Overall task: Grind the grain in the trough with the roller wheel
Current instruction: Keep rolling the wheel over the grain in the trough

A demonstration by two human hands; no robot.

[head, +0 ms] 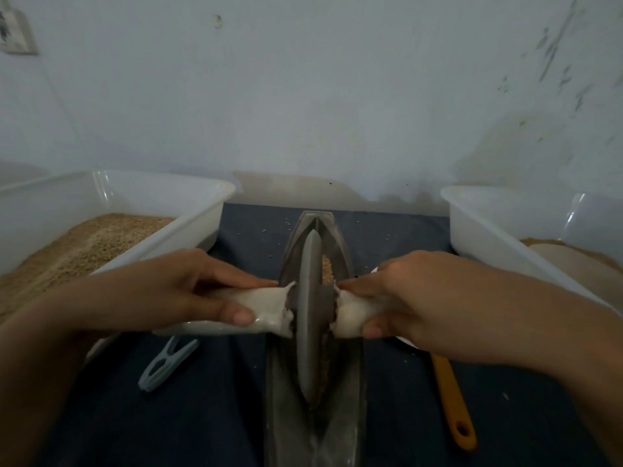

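1. Dark blue cloth (209, 399) covers the counter below a pale wall (303, 96).
2. We see the metal trough (350, 372) at centre frame, grain (326, 268) inside, roller wheel (312, 315) standing upright in it.
3. Our left hand (188, 291) wraps its grip round the wheel's left cloth-wrapped handle (259, 311); our right hand (414, 298) grips the right one.
4. White tubs (168, 203) flank the trough.

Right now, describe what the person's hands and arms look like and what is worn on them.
Both the left hand and the right hand are bare: no gloves, rings, watch or bracelets show. Both forearms are uncovered up to the frame edges, with no sleeve in view. The thumbnails are short and unpainted.
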